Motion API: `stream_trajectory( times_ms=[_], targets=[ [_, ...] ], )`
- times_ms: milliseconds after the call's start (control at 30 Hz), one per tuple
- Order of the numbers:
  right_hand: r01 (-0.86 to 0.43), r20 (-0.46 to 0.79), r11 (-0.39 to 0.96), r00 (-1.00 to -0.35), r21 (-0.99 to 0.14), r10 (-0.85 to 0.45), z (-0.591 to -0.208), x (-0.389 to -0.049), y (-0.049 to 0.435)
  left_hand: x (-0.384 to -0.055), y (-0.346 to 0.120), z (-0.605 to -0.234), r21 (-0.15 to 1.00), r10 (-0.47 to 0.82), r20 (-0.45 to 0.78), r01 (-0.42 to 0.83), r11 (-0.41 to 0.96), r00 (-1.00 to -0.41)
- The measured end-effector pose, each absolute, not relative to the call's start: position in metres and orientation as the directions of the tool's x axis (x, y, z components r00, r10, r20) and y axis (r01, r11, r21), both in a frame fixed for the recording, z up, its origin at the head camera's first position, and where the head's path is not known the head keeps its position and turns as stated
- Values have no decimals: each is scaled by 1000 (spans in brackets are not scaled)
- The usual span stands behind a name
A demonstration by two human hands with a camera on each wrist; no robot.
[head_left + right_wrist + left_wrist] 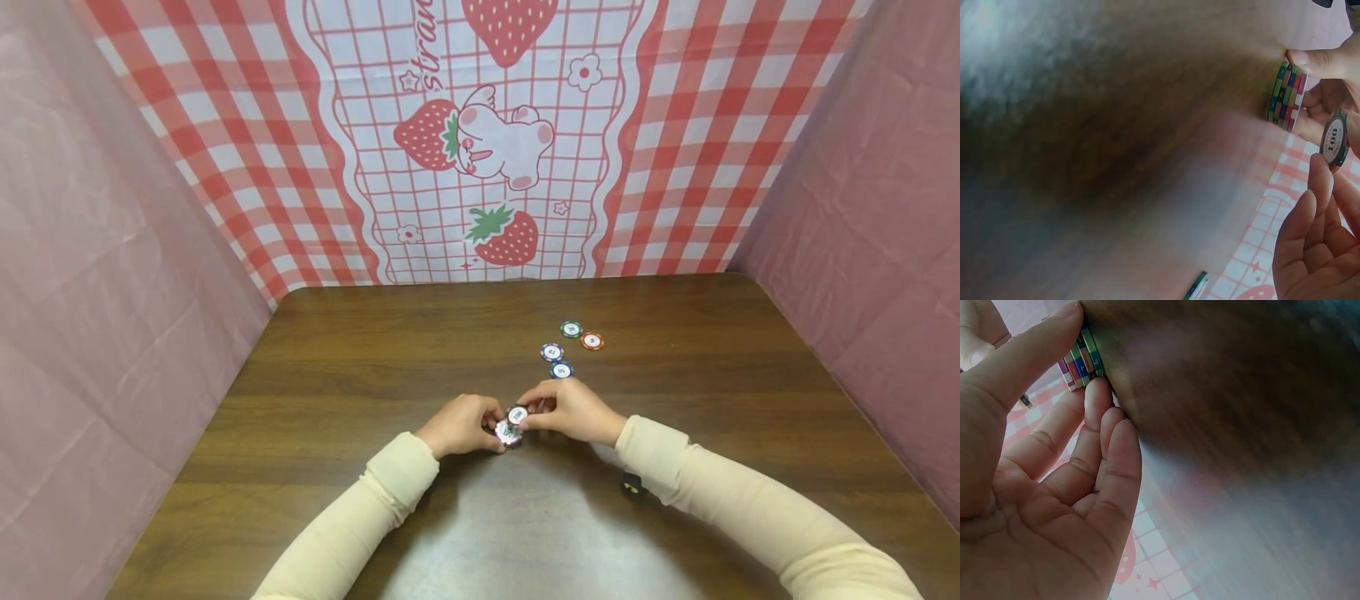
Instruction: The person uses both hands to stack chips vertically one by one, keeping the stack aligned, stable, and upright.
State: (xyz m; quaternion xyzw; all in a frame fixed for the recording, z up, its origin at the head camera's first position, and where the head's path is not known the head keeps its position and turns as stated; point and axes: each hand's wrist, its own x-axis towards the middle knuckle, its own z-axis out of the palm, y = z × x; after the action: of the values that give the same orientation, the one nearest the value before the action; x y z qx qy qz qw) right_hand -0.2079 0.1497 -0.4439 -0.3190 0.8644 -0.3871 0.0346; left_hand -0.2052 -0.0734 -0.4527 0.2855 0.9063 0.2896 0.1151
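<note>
My right hand [576, 410] pinches the 100 chip [517, 414], tilted, apart from the chip stack [507, 434], at its one o'clock. My left hand [459, 425], nearer the stack, grips its rim, thumb and fingers a stack's width apart.

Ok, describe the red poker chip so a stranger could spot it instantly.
On the brown table, find the four chips lying just beyond the right hand. The red chip is the rightmost, beside the green chip; of the four, only its rim is red.
</note>
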Motion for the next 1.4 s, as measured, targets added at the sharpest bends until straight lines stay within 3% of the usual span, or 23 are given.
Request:
stream_trajectory(
  times_ms=[1400],
  targets=[
    [-555, 104, 577, -768, -599, -632, -451, -208, 135, -205, -74, -454, 582, 582, -47, 451, 676, -812]
  ],
)
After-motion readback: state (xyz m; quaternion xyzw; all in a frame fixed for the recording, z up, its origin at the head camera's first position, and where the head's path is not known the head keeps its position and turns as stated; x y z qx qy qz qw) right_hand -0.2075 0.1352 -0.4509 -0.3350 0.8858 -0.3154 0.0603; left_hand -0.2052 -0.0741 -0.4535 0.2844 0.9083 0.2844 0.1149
